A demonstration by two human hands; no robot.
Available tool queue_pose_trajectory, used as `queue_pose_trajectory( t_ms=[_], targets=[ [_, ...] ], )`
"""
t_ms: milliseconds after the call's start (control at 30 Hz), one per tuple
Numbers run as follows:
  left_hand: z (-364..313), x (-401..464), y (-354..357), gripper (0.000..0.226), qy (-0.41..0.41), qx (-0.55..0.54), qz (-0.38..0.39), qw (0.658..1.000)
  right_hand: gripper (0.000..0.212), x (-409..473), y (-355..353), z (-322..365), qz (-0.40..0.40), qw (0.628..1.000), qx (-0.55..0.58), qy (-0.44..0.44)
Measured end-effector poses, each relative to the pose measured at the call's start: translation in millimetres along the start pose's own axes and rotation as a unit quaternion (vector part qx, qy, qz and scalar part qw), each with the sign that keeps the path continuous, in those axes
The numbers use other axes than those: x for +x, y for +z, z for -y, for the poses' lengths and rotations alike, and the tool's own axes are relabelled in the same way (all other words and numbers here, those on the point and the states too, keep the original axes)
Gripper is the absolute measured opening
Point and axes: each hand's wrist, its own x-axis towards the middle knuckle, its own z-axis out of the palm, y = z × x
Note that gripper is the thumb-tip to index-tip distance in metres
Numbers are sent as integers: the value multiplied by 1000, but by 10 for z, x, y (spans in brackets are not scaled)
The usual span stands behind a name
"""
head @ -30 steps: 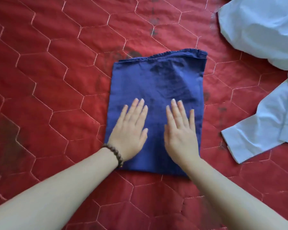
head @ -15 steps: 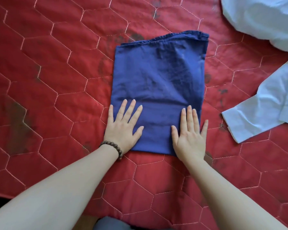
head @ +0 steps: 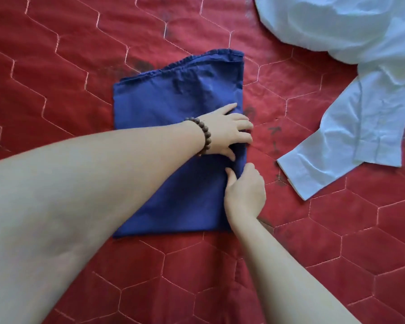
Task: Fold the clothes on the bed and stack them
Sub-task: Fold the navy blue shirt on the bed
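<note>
**Taking the right edge for the next fold**

The blue cloth (head: 173,141) lies flat on the red bed (head: 56,66), already folded to a rectangle. Its right edge is gripped by both hands: the left hand (head: 229,132), reached across, and the right hand (head: 246,190) just below it, fingers curled on the fabric. The edge is best lifted evenly and carried leftward, corners matched. The white shirt (head: 348,127) remains unfolded nearby.

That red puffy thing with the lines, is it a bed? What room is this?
Probably a bedroom: the red quilted cover looks like bedding, with a folded blue garment and a loose white shirt lying on it.
</note>
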Motion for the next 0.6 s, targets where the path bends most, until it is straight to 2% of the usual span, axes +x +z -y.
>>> queue_pose_trajectory(
  t_ms=[133,300,400,500,600],
  targets=[
    [156,-135,-10,34,15,68,-27,997,25,185,-179,-227,44,995,36,-79],
    [270,-315,-18,31,3,43,11,999,34,588,-438,-412,92,971,-22,-218],
    [382,-445,8,25,-53,-30,8,998,46,860,-617,-344,125,941,-81,-305],
    [581,-645,-72,35,-128,-83,19,988,55,1091,-875,-134,151,907,-106,-380],
    [859,-866,-372,35,-196,-87,-23,976,51,1307,-1239,229,93,887,-133,-433]
  ],
)
